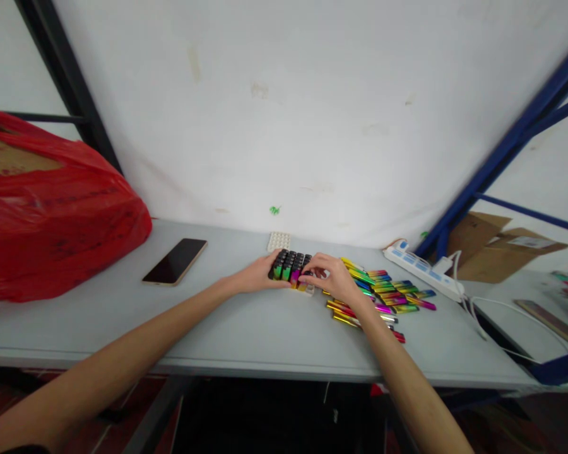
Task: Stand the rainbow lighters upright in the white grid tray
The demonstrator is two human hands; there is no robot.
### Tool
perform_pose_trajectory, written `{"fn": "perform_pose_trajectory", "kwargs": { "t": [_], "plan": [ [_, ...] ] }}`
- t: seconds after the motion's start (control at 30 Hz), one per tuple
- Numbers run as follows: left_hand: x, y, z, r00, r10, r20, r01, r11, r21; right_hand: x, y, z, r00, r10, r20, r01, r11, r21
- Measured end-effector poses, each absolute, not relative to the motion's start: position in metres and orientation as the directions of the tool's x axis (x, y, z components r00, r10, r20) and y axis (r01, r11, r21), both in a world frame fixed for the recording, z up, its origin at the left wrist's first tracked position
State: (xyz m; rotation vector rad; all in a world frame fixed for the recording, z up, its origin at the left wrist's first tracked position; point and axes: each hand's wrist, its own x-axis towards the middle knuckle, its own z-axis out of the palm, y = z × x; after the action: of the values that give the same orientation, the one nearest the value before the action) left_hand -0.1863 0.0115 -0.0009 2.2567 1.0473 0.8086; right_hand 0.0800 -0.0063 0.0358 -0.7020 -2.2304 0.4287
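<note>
A tight block of upright lighters (286,268), black-topped with shiny green, purple and yellow bodies, stands on the table in a pale tray (309,291). My left hand (258,275) is wrapped around the block's left side, thumb along the front. At the right front corner of the block, my right hand (329,274) has thumb and fingers pinched together on what looks like one lighter's black top. To the right of the block lies a loose pile of metallic-coloured lighters (390,295), partly hidden by my right hand and forearm.
Behind the block a white tray with holes (279,241) lies near the wall. A phone (175,260) and a red plastic bag (61,208) are on the left. A white power strip (423,270) with cables and a cardboard box (497,246) are on the right.
</note>
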Motion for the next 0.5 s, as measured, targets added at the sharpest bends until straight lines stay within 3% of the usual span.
{"fn": "perform_pose_trajectory", "kwargs": {
  "t": [0.13,0.27,0.37,0.5],
  "plan": [
    [-0.187,0.013,-0.002,0.544,0.778,0.315,0.456,-0.589,0.667,0.084,-0.009,0.043,-0.526,0.646,0.553,0.402,0.762,-0.508],
    [-0.186,0.012,-0.001,0.535,0.784,0.314,0.456,-0.582,0.674,0.102,-0.003,0.047,-0.486,0.699,0.525,0.546,0.711,-0.443],
    [-0.186,0.011,0.0,0.531,0.793,0.3,0.463,-0.568,0.681,0.12,0.005,0.044,-0.509,0.763,0.4,0.658,0.644,-0.391],
    [-0.186,0.011,0.0,0.527,0.799,0.29,0.462,-0.556,0.691,0.134,0.014,0.035,-0.566,0.809,0.155,0.697,0.571,-0.435]
  ]
}}
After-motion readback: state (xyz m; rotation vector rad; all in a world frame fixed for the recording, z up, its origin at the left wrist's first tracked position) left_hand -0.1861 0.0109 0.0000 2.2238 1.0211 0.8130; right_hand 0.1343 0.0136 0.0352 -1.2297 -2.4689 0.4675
